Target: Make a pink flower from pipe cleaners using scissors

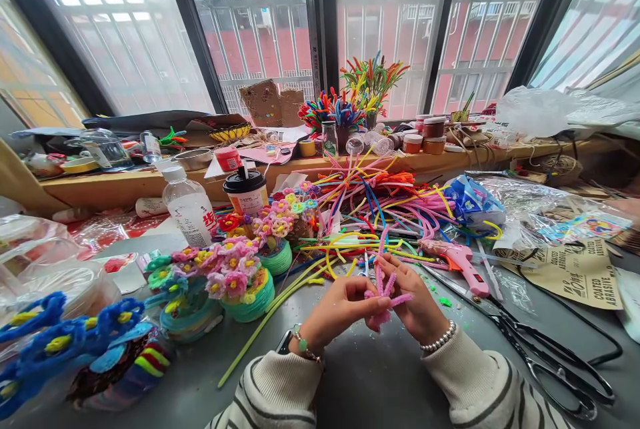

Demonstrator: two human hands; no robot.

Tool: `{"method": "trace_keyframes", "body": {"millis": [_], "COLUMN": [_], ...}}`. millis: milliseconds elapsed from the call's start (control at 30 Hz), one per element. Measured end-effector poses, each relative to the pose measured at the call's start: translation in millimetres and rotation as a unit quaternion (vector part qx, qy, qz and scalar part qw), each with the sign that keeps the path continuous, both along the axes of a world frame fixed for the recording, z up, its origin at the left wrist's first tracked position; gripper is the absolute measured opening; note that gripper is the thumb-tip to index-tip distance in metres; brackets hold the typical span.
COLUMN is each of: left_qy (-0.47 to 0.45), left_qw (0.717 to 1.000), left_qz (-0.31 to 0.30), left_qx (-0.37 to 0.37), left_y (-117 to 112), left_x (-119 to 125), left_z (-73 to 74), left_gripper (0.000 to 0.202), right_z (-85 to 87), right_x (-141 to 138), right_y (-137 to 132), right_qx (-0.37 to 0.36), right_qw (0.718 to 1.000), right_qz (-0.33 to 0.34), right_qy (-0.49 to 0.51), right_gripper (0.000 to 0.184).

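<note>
Over the front middle of the grey table, both hands grip a bent pink pipe cleaner, with loops and loose ends sticking out between the fingers. My left hand pinches it from the left between thumb and fingers. From the other side my right hand holds it, fingers closed around the upper strand. Just behind the hands lies a heap of loose pipe cleaners in pink, yellow, red and blue. Small pots of pink pipe-cleaner flowers stand left of my left hand.
At right lie a pink glue gun and large black scissors. Blue pipe-cleaner flowers stand front left. A clear bottle and a lidded cup stand behind the pots. Jars line the windowsill.
</note>
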State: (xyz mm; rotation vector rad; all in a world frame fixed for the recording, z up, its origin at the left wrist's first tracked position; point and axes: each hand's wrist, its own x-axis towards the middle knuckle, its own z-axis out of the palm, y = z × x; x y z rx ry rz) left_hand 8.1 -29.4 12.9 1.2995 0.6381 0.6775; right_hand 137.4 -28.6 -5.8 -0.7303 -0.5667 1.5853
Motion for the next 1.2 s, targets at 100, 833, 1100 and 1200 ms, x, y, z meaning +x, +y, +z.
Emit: {"method": "trace_keyframes", "body": {"millis": [100,833,1100,1200], "left_qy": [-0.007,0.037,0.002,-0.050], "left_qw": [1.000,0.997,0.996,0.984], "left_qz": [-0.012,-0.049,0.079,0.160], "left_qx": [-0.012,-0.046,-0.030,-0.061], "left_y": [-0.8,0.3,-1.0,2.3], "left_x": [-1.1,-1.0,2.6,2.1], "left_z": [2.9,2.9,6.6,2.8], "left_gripper": [0.019,0.029,0.023,0.021], "right_z": [1.2,1.8,-1.2,1.5], "right_x": [2.5,7.7,13.6,16.4], "right_y": [-0.5,6.5,13.7,13.9], "right_qx": [0.016,0.056,0.081,0.106], "right_qw": [0.999,0.997,0.986,0.977], "right_qz": [0.028,-0.046,-0.139,-0.154], "right_qy": [-0.003,0.002,-0.048,-0.105], "right_gripper": [0.013,0.019,0.017,0.017]}}
